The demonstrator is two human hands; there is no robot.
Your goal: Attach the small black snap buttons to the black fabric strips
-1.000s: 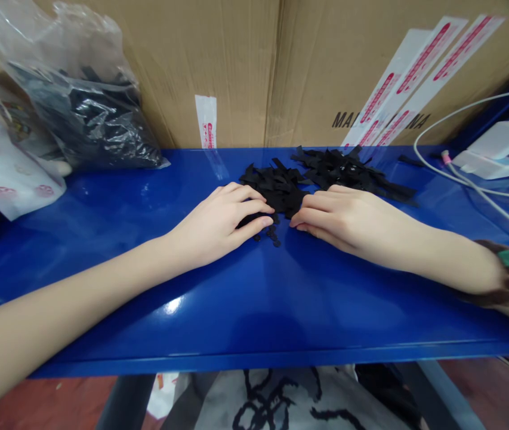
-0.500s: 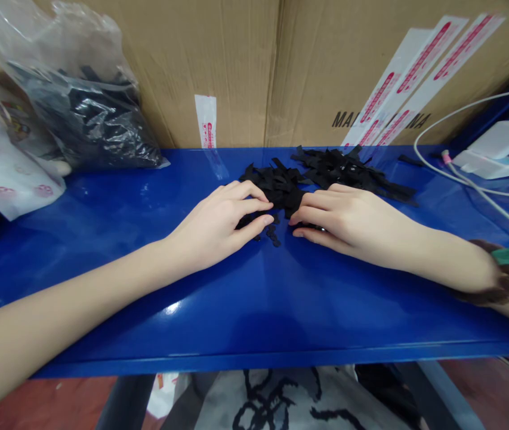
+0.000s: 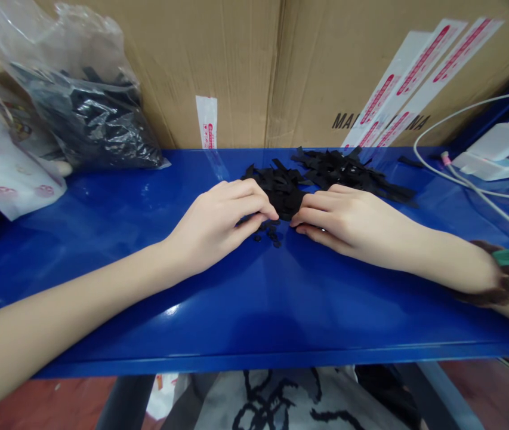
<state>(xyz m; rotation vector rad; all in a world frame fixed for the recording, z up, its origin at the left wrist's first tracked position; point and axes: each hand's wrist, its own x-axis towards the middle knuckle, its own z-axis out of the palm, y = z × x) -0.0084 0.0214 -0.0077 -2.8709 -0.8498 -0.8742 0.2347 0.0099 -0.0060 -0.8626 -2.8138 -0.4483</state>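
My left hand [image 3: 231,221] is at the small black round pieces [image 3: 274,234] on the blue table, its thumb and index fingertips pressed together; anything between them is too small to tell. Across from it, my right hand [image 3: 348,221] has curled fingers against the near right side of a pile of black fabric strips [image 3: 281,185]. Its thumb is close to the index finger, and what they hold is hidden. Behind my right hand lies a second pile of black strips [image 3: 344,167], with small shiny bits on it.
A clear plastic bag [image 3: 102,119] of black material and a white patterned bag [image 3: 12,173] stand at the left. Cardboard [image 3: 236,60] forms the back. White cables [image 3: 473,179] and a white plastic object [image 3: 496,149] are at the right. The blue table's front edge [image 3: 254,359] is near.
The thumb and index finger of my left hand have closed together, and more small black pieces show beside them. My right hand has barely moved.
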